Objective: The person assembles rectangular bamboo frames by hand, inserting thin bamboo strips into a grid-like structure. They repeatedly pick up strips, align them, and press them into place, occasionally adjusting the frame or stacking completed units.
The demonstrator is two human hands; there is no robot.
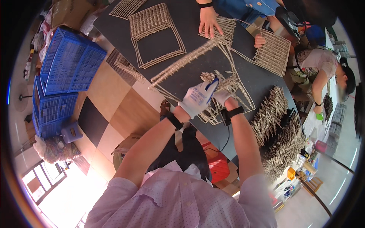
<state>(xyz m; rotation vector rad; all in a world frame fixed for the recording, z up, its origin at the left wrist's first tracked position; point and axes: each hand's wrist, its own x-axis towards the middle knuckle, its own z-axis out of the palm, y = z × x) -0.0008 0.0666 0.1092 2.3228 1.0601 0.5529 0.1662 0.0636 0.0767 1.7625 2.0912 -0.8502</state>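
Clock bearings taken from the hands, 12 straight ahead. Left hand (198,98), white glove, fingers curled round a bundle of twisted strands (207,77), ends poking out beyond them. Right hand (223,97), also gloved, just beside at 3 o'clock, fingers largely hidden; cannot tell how far closed or whether holding anything. Both at the near part of a partly woven frame (184,62) on the dark table (192,74), its filled band at 10 to 11 o'clock. Strand heaps (283,133) at 4. Farther: co-worker's hand (210,22) at 12, spread flat on a woven panel (226,31); another frame (150,21) near 11; blue crates (74,62) well apart, between 9 and 10
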